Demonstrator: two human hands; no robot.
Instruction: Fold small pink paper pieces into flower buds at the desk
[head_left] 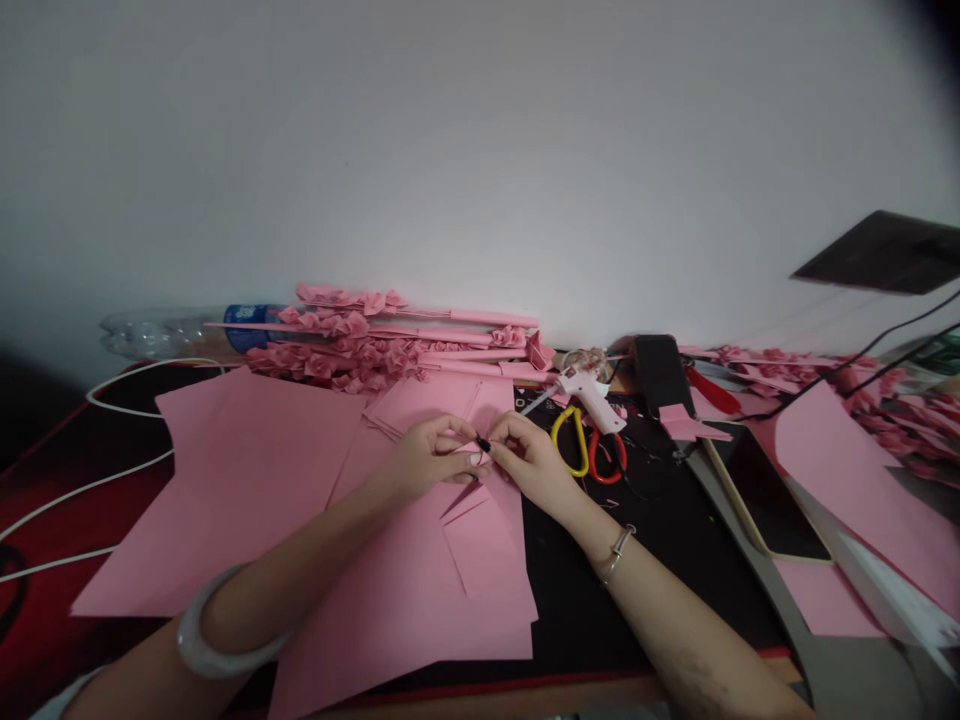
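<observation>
My left hand (420, 460) and my right hand (536, 465) meet over the middle of the table, fingertips pinched close together. Between them is a small piece of folded pink paper (471, 455), mostly hidden by the fingers. Below the hands lie small pink paper pieces (480, 545) on top of large pink sheets (397, 610). Just right of my right hand, a white glue gun (589, 395) rests near scissors with one yellow handle (561, 440) and one red handle (615, 462).
Pink paper flowers (352, 350) with rolled stems lie along the wall beside a clear plastic bottle (169, 330). More flowers (915, 425) are at the right. A black phone (660, 370), a tablet-like device (772, 495) and a white cable (97, 475) lie around the black mat (667, 540).
</observation>
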